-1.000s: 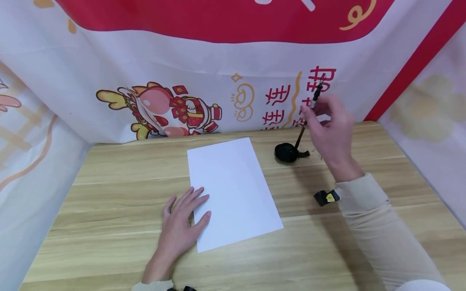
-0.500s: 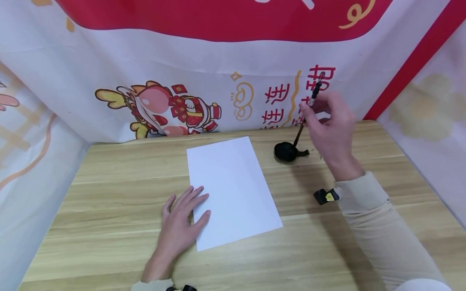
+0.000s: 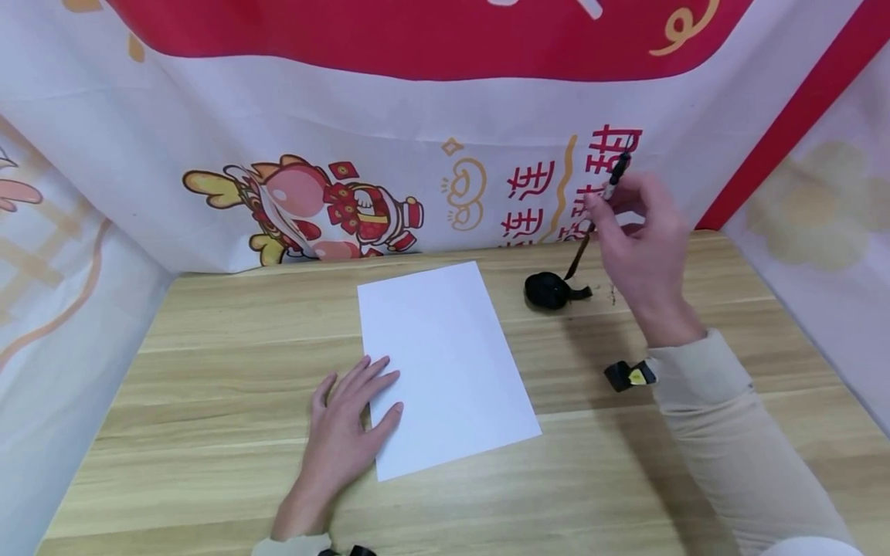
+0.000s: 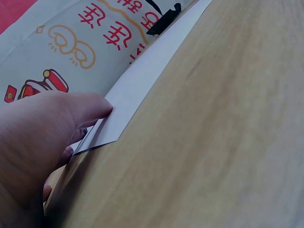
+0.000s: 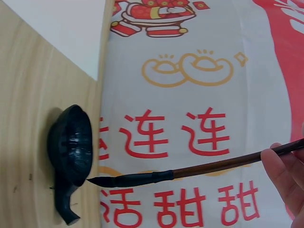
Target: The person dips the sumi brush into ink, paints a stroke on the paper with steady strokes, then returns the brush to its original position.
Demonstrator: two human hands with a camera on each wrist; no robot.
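In the head view, my right hand (image 3: 647, 251) pinches a writing brush (image 3: 581, 251) by its upper shaft. The brush slants down to the left, its dark, pointed tip right at the rim of a small black ink dish (image 3: 545, 291) with a curved handle. Seen from the right wrist, the tip of the brush (image 5: 142, 178) meets the edge of the ink dish (image 5: 76, 147), whose inside looks wet and shiny. My left hand (image 3: 348, 432) lies with spread fingers over the left edge of a blank white sheet of paper (image 3: 445, 363), thumb and fingertips on it.
A wood-grain table (image 3: 229, 371) bears the paper and dish. Small dark specks (image 3: 613, 293) dot the wood right of the dish. A printed white and red cloth (image 3: 389, 116) stands behind the table, and further cloth hangs at both sides.
My right hand has shifted slightly right with the brush, and its tip has moved from inside the ink dish to the dish's right rim. The left hand and paper keep their place.
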